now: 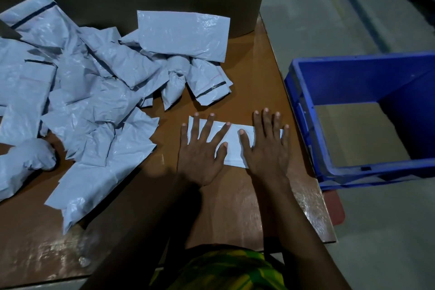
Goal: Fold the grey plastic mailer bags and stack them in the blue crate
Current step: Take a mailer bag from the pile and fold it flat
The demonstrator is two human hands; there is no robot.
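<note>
Green and yellow clothing of the person fills the bottom edge, and two bare forearms reach forward from it over the brown surface.

On the left side lies a big loose pile of grey mailer bags. They are crumpled and overlap each other, and as far as I can judge none of them is folded neatly.

Near the middle, the left grip is spread flat, with the fingers straight and apart, and it presses on the left part of one folded mailer bag. This bag lies on the surface as a narrow strip. The right grip is also spread flat and presses on the right end of the strip. Neither grip pinches anything.

At the right, just beside the edge of the surface, stands the blue crate. In the part of its inside that shows, I see only a plain brownish bottom and no grey bag.

I judge that the task is near its beginning. One bag is being pressed flat into its fold and is not yet in the crate, and the whole pile is left to do.
</note>
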